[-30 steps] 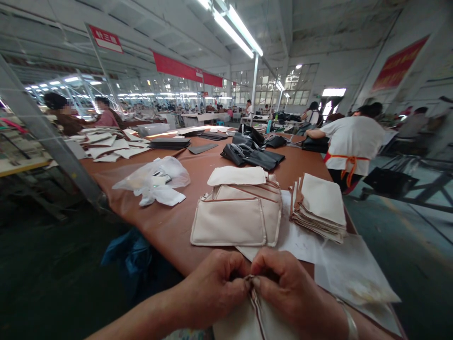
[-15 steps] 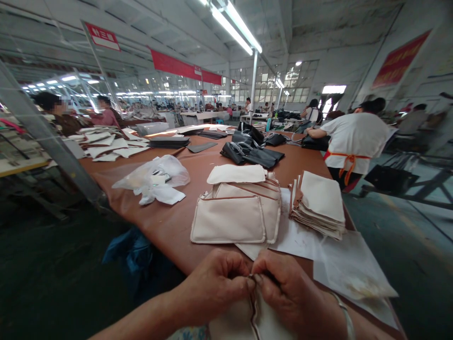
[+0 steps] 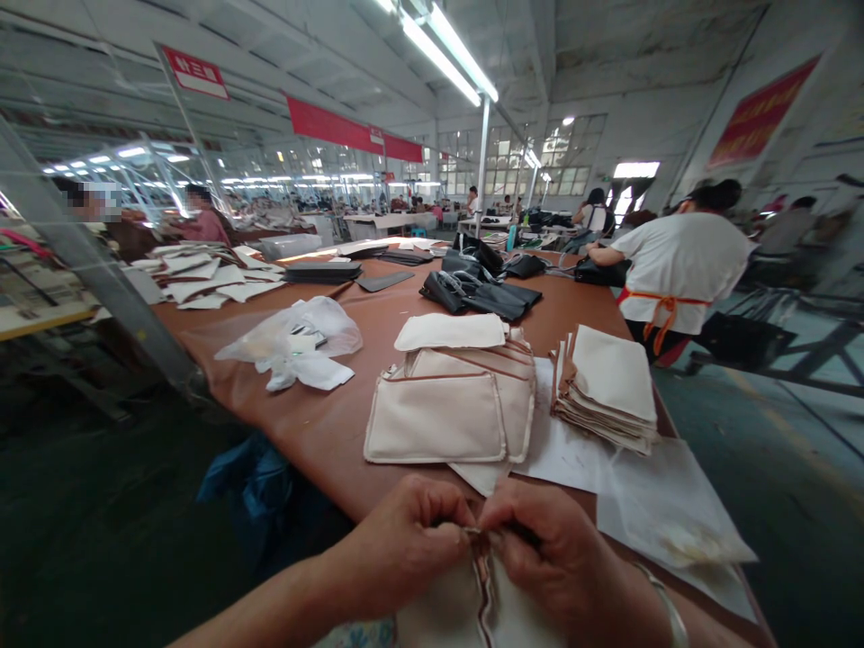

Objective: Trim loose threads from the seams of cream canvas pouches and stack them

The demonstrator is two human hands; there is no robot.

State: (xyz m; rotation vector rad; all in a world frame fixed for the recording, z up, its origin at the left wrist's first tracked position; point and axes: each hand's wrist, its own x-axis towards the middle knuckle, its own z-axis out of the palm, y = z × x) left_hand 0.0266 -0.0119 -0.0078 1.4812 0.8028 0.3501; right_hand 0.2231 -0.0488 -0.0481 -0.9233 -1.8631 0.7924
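Close to my body, both hands pinch the top end of a cream fabric pouch piece (image 3: 442, 605) with a brown-edged seam running down its middle. My left hand (image 3: 418, 540) is closed on the left side of the seam end. Close against it, my right hand (image 3: 546, 549) is closed on the right side and wears a bracelet at the wrist. The lower part of the piece runs out of view. Just beyond my hands, several cream pouches (image 3: 432, 418) with brown trim lie overlapped on the table. To their right stands a stack of cream pieces (image 3: 616, 373).
The brown-covered table (image 3: 324, 423) carries a clear plastic bag (image 3: 330, 324), black bag parts (image 3: 492, 292), dark flat sheets (image 3: 320, 270) and a pile of white pieces (image 3: 202, 274). A translucent sheet (image 3: 668, 504) hangs at the right edge. A person (image 3: 681, 261) bends over the table's far right.
My fingers have shifted slightly at the seam's top, and its brown edges now show more spread apart. The person at the right has moved a little.
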